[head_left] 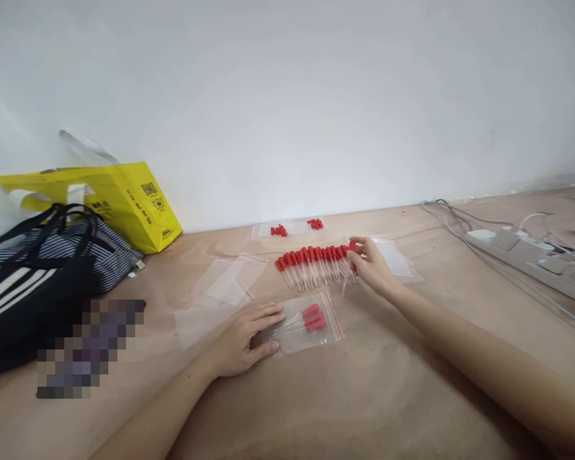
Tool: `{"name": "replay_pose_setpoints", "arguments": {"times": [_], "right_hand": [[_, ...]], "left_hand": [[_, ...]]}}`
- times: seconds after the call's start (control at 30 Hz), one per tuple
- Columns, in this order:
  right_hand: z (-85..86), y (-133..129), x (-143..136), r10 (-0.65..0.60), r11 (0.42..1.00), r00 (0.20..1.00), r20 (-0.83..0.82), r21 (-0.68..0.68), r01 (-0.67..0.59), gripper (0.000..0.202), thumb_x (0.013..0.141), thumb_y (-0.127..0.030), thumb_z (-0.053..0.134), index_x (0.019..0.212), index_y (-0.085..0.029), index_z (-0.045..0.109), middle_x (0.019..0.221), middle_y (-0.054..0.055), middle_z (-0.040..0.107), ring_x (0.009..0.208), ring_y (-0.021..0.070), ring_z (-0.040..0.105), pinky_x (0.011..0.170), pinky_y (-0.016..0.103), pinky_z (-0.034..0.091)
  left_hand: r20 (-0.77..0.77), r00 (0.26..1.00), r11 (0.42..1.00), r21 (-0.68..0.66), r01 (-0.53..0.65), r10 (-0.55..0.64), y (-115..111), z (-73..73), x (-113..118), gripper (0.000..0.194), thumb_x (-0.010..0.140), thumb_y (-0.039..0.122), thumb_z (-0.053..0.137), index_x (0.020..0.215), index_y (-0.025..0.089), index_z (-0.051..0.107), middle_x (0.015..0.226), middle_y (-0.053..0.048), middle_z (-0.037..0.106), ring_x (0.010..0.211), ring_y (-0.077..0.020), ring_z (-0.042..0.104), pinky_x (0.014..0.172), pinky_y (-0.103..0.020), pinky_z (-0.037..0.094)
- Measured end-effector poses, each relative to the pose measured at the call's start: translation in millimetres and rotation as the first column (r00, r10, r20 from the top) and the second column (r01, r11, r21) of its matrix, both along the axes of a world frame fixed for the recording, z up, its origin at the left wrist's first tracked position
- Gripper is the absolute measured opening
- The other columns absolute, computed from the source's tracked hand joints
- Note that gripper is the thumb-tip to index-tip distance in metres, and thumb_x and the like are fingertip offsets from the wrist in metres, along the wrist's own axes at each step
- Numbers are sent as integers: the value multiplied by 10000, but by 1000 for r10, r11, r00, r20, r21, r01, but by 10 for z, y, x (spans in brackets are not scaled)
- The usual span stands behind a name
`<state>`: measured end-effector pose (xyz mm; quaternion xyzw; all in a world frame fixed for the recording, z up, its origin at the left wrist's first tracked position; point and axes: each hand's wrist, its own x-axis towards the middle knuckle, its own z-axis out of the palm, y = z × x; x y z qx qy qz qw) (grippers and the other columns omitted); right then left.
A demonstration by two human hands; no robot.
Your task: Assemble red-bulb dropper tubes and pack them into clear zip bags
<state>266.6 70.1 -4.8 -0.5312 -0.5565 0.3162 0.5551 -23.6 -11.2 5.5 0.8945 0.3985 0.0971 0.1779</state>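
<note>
My right hand (368,265) pinches a dropper (345,278) by its red rubber bulb, its clear tube pointing down, at the right end of a row of droppers (311,259). These lie side by side with red bulbs toward the wall and thin clear tubes toward me. Nearer me is a clear zip bag (297,342) with a red seal line, holding several droppers (315,316). On its left edge rests my left hand (246,335), thumb and fingers spread apart. What lies under its palm is hidden.
Flat empty zip bags (234,278) lie left of the row, and others (397,259) behind my right hand. Filled bags (287,229) lie near the wall. At left are a yellow bag (138,204), a dark bag (29,294) and a blurred-out object; at right, a power strip (522,255) with cables.
</note>
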Motion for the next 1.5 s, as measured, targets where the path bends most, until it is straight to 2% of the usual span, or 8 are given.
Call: {"name": "replay_pose_setpoints", "arguments": {"times": [0.13,0.23,0.43,0.67,0.97,1.2,1.37,1.5], "right_hand": [[-182,-382,-38,18,993,968,-249,-105,-46,326,666,-316,539,932,-222,376,596,-78,443,457,92,479,439,231,404],[-236,-542,-89,28,985,929,-370,-146,-88,357,639,-341,588,885,-223,358,632,-68,474,501,97,518,453,230,430],[-223,-667,-129,62,964,889,-454,-204,-172,410,613,-347,644,860,-224,340,629,-75,479,513,97,540,492,246,467],[-253,-666,-154,28,968,851,-525,-198,-154,458,574,-371,689,812,-226,326,660,-76,479,553,100,575,570,266,496],[-234,-720,-195,220,906,847,-485,-219,-361,396,605,-447,658,788,-190,419,628,-33,565,571,105,580,591,261,482],[-238,-681,-204,400,839,899,-177,-325,-437,295,614,-386,652,770,-144,589,538,-40,533,368,26,368,340,165,302],[-255,-609,-227,561,746,823,-88,-377,-549,291,619,-394,636,758,-139,636,639,6,612,387,27,364,330,159,283],[-259,-551,-284,535,765,840,-92,-371,-527,271,585,-376,667,684,-132,605,565,-9,578,401,43,410,370,170,331]], "left_hand": [[-10,1000,1000,9,-13,13,6,-7,12,439,807,426,460,1213,260,447,1311,-42,405,1210,-230,341,1002,-432,279],[-27,999,999,27,-31,31,-2,-25,36,440,813,433,445,1216,257,441,1320,-40,393,1210,-226,341,998,-427,286],[-35,998,996,78,-50,53,-20,-59,63,439,813,432,445,1209,243,451,1307,-39,410,1205,-219,344,1003,-418,278],[-28,999,997,71,-43,45,-22,-58,54,452,810,436,450,1225,259,429,1314,-33,403,1205,-225,346,1000,-422,278],[-47,997,997,54,-63,65,-31,-50,53,473,815,439,436,1248,252,399,1335,-45,368,1217,-228,325,1000,-424,279],[-67,995,995,67,-68,73,-38,-41,61,481,808,457,438,1241,248,413,1327,-49,381,1216,-242,326,1004,-445,269],[-63,996,995,77,-59,64,-44,-39,56,482,803,458,445,1236,246,421,1320,-51,391,1211,-247,334,1003,-453,266],[-65,996,995,80,-55,61,-41,-37,57,479,802,458,448,1233,250,424,1317,-51,396,1208,-247,338,1000,-456,270]]}}
